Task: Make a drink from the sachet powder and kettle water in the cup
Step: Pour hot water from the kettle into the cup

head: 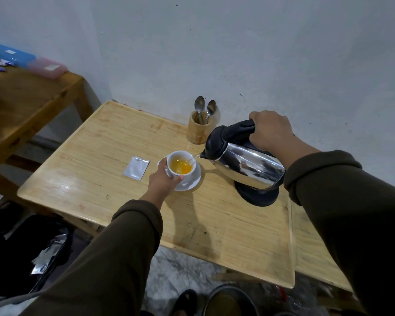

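Observation:
A white cup (pixel 187 175) holding orange liquid stands on a white saucer (pixel 193 181) in the middle of the light wooden table (pixel 114 142). My left hand (pixel 163 180) grips the cup's near left side. My right hand (pixel 270 132) holds the black handle of a steel kettle (pixel 246 166), which is tilted left above its black base (pixel 257 196). A thin stream of water runs from the spout into the cup. A silver sachet (pixel 136 168) lies flat just left of the cup.
A bamboo holder (pixel 199 131) with two spoons (pixel 204 108) stands behind the cup near the wall. A darker wooden table (pixel 21 99) at far left carries a blue box (pixel 9 54) and a pink box (pixel 48 67). Dark bags lie on the floor at lower left.

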